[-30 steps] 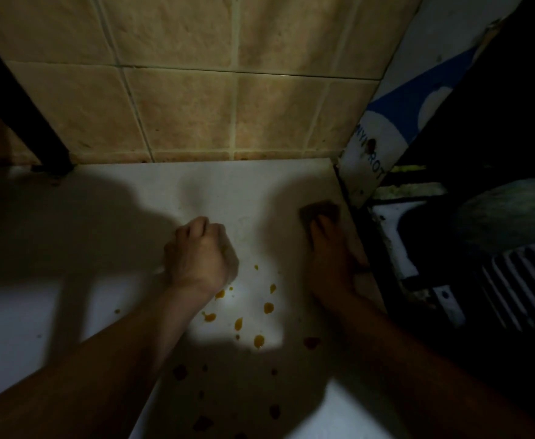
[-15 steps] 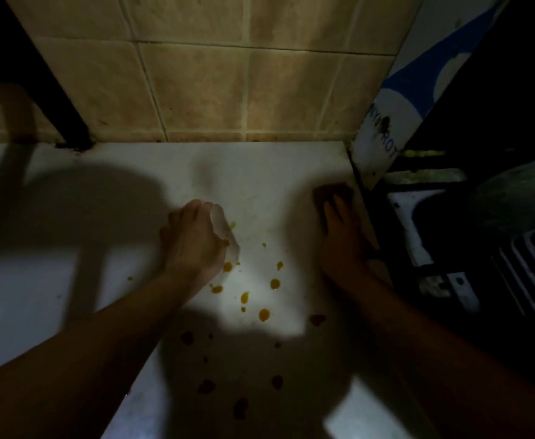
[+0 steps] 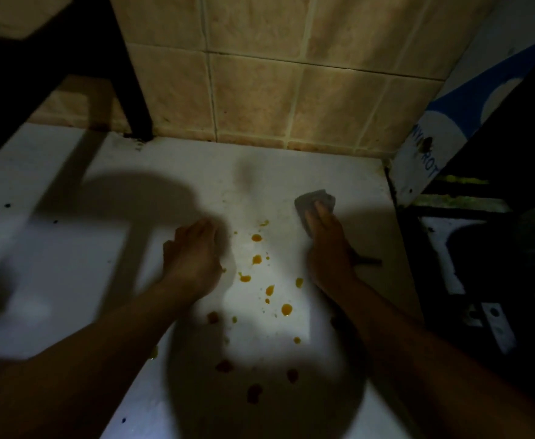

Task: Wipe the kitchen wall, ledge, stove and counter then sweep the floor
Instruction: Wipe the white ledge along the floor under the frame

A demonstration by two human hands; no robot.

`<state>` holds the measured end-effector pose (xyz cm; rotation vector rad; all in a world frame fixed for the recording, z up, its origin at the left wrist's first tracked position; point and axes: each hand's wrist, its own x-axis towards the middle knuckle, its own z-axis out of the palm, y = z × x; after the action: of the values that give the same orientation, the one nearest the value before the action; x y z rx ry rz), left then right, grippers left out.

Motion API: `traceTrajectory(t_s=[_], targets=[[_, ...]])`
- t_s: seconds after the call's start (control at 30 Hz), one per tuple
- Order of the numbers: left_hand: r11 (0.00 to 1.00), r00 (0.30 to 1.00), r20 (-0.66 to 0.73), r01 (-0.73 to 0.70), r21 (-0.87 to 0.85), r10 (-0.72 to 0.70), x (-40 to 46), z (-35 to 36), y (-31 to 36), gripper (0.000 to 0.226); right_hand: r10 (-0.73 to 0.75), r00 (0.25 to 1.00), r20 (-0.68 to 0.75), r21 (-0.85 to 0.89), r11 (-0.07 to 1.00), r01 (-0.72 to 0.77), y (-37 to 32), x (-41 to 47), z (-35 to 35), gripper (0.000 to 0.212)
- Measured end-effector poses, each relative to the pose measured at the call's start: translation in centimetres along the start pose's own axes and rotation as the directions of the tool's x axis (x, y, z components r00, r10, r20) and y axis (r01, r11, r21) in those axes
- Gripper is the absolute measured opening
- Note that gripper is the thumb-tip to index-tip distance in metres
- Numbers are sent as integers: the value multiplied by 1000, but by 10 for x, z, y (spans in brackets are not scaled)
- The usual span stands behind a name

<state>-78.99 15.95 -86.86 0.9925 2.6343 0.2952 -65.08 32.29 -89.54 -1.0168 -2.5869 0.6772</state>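
The right hand [image 3: 331,251] lies on a grey sponge [image 3: 313,202] on the white worktop [image 3: 70,248], fingers [image 3: 320,213] stretched flat over it, near the tiled wall [image 3: 260,90]. The left hand [image 3: 192,256] rests on the worktop, fingers curled under; in this dim light I cannot tell if they hold anything. Orange drips [image 3: 256,259] spot the worktop between both hands. The dark stove [image 3: 481,248] stands to the right.
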Motion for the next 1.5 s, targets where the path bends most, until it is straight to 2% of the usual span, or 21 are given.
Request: traceTrajectory(t_s=[0.1, 0.17, 0.23, 0.3, 0.37, 0.47, 0.63, 0.7, 0.8, 0.87, 0.9, 0.97, 1.03, 1.13, 1.23, 1.3, 1.37, 1.5], targets=[[1000, 1000, -9, -1, 6, 1, -2, 0, -1, 39, -148, 977, 153, 20, 989, 147, -32, -18, 10, 68], [1000, 1000, -14, -6, 7, 6, -3, 1, -3, 43, -203, 967, 156, 82, 978, 192, -41, -32, 15, 69], [1000, 1000, -17, -10, 0, 10, -3, 2, -5, 42, -239, 964, 115, 69, 970, 232, -33, -29, 14, 68], [1000, 1000, -27, -15, -10, 15, -4, 2, -7, 35, -215, 974, 66, 74, 975, 210, -25, -14, 14, 59], [1000, 1000, -16, -5, -25, 5, -6, -1, -7, 35, -131, 991, 22, 70, 989, 129, -24, 4, 16, 60], [998, 999, -23, 24, -54, -26, -8, -5, -12, 38, -99, 994, 52, 31, 995, 97, -43, 6, 25, 64], [991, 994, -67, 79, -106, -87, -10, -3, -28, 42, -362, 926, 104, -15, 931, 366, -69, -42, 35, 65], [989, 991, -94, 85, -119, -97, -15, -1, -35, 37, -420, 899, 126, -4, 906, 423, -63, -40, 34, 65], [986, 979, -183, 60, -157, -88, -23, -2, -43, 15, -341, 936, 90, 37, 940, 339, -51, -10, 30, 70], [981, 971, -212, 75, -177, -112, -26, -6, -48, 12, -206, 975, 87, 38, 978, 203, -59, 7, 31, 66], [981, 971, -206, 87, -174, -123, -29, -9, -53, 13, -188, 978, 92, 28, 982, 186, -69, 6, 35, 64], [982, 976, -183, 87, -167, -117, -32, -9, -59, 11, -234, 972, 20, -4, 972, 234, -89, -9, 42, 58], [982, 979, -155, 108, -156, -133, -37, -10, -65, 7, -380, 925, -32, 12, 925, 380, -101, -36, 49, 50], [981, 977, -134, 150, -125, -166, -43, -7, -70, 12, -511, 858, 60, 46, 860, 509, -102, -56, 55, 51], [978, 971, -153, 166, -128, -185, -48, -10, -70, 15, -503, 864, 20, -6, 864, 503, -92, -35, 47, 55], [973, 968, -145, 184, -141, -204, -51, -15, -69, 16, -391, 920, -25, -26, 920, 390, -94, -13, 43, 51], [965, 965, -125, 211, -153, -231, -56, -20, -69, 18, -316, 949, 20, -37, 948, 316, -109, -12, 48, 49], [934, 943, -84, 303, -190, -323, -66, -24, -73, 20, -501, 863, 61, 88, 864, 496, -127, -51, 74, 41]])
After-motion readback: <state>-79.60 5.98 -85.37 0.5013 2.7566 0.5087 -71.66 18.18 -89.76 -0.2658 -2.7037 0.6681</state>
